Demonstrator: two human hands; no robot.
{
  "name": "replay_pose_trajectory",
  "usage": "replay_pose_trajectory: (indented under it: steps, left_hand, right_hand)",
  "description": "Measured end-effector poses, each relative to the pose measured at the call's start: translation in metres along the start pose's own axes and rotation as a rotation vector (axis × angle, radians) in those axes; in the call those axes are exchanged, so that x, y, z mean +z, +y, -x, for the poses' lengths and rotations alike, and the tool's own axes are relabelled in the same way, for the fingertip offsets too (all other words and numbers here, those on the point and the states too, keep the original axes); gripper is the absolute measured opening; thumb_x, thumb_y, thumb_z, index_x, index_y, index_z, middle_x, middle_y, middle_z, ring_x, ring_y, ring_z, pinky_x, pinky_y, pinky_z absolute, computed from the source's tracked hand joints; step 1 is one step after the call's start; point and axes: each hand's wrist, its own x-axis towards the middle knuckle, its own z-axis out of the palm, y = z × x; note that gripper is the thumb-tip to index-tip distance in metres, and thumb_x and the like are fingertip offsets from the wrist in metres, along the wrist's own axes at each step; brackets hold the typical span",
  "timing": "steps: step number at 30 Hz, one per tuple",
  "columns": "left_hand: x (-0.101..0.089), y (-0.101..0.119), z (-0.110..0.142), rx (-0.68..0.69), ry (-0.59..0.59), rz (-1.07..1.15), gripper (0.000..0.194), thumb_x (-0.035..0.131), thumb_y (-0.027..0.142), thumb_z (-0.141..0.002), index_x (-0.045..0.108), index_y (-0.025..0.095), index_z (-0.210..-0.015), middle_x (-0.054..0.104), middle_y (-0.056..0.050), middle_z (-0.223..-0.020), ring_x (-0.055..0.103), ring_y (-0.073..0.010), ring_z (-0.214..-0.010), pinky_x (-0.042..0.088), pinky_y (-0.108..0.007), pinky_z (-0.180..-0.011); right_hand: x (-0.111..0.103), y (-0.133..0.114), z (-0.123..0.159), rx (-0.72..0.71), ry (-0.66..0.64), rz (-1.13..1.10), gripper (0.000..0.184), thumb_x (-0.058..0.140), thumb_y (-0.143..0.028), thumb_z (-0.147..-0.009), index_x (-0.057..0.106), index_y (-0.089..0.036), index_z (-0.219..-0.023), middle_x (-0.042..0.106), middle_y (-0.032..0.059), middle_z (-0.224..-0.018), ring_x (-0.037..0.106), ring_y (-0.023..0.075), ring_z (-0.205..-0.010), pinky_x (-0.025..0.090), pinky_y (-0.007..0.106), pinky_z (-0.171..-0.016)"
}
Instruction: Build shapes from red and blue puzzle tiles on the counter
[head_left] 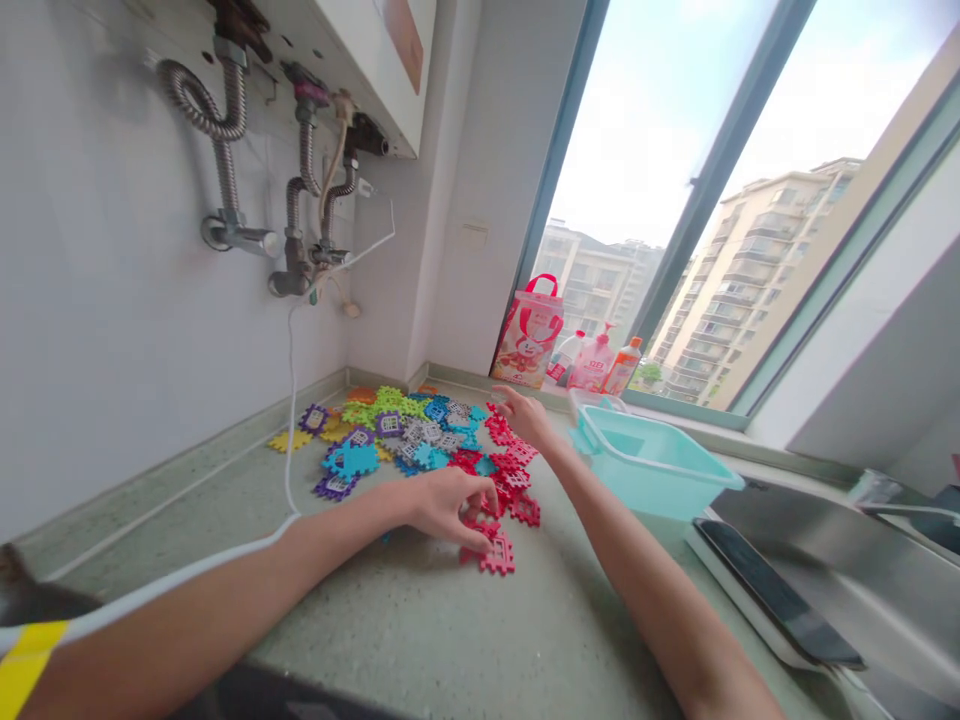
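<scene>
Left hand point(450, 505) lies curled, palm down, over the red tiles point(504, 480) at the near edge of the pile, fingertips pinching at one of them; whether it has actually lifted a tile or only presses on it cannot be told, since the fingers hide the contact. One more red tile point(498, 554) lies flat just nearer than that hand, apart from the rest. Right hand point(525, 415) reaches further in, fingers spread and loose, holding nothing, its tips resting on or just above the far red tiles beside the blue tiles point(352, 460). Reds look gathered on the pile's right side, with green tiles point(382, 405), grey tiles point(427, 432) and purple tiles point(330, 487) bunched toward the back corner of the countertop point(405, 620), so the colours appear partly grouped, which may be why both hands work the same red patch. Just right of the pile stands a teal tub point(652, 465), open side up and within easy reach of the right arm. A white cable point(289, 420) hangs from the pipes point(225, 130) on the wall and trails across the countertop's left side. On the sill by the window stand a red bag point(529, 335) and bottles point(600, 365). A phone point(780, 595) lies at the right edge.
</scene>
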Motion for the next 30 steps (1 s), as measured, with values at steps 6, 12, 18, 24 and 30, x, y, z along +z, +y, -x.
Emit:
replay_pose_trajectory:
  steps: [6,12,18,24,30]
  left_hand:
    - [-0.003,0.006,0.005,0.064,0.001,-0.066,0.048,0.079,0.053,-0.082,0.067,0.021,-0.116,0.067,0.000,-0.085,0.058,-0.0146,-0.071,0.039,-0.023,-0.062]
    - [-0.014,0.005,0.007,0.063,-0.062,-0.118,0.027,0.081,0.042,-0.082,0.069,0.019,-0.085,0.066,0.002,-0.074,0.056,-0.0115,-0.062,0.036,-0.022,-0.055]
    - [-0.027,-0.004,0.010,-0.067,-0.111,-0.001,0.046,0.094,0.053,-0.066,0.074,0.020,-0.091,0.072,0.001,-0.077,0.062,-0.0130,-0.064,0.040,-0.021,-0.055]
    - [-0.015,-0.002,0.003,-0.050,-0.065,0.057,0.038,0.094,0.050,-0.068,0.082,0.021,-0.088,0.076,0.000,-0.079,0.063,-0.0123,-0.063,0.043,-0.021,-0.056]
    - [-0.004,0.005,0.000,-0.013,-0.002,0.099,0.034,0.095,0.043,-0.069,0.082,0.019,-0.090,0.077,-0.001,-0.078,0.070,-0.0146,-0.067,0.047,-0.019,-0.056]
  right_hand:
    - [-0.035,0.004,0.074,0.101,-0.222,-0.567,0.034,0.050,-0.040,-0.096,0.076,-0.017,-0.099,0.063,0.0021,-0.067,0.056,0.0158,-0.054,0.048,0.028,-0.053]
    - [-0.067,-0.020,0.192,0.041,-0.582,-0.713,0.031,0.062,-0.045,-0.099,0.077,-0.018,-0.103,0.067,0.0032,-0.076,0.057,0.0125,-0.060,0.044,0.023,-0.054]
    - [-0.088,-0.032,0.203,-0.152,-0.539,-0.392,0.030,0.070,-0.040,-0.097,0.079,-0.030,-0.123,0.071,0.0059,-0.109,0.061,0.0107,-0.069,0.048,0.023,-0.065]
    - [-0.067,-0.033,0.203,-0.140,-0.417,-0.456,0.025,0.077,-0.042,-0.093,0.083,-0.027,-0.111,0.077,0.0050,-0.105,0.066,0.0142,-0.074,0.051,0.025,-0.069]
    - [-0.054,-0.034,0.207,-0.207,-0.332,-0.531,0.021,0.079,-0.041,-0.092,0.084,-0.025,-0.106,0.080,0.0047,-0.108,0.073,0.0179,-0.087,0.055,0.027,-0.078]
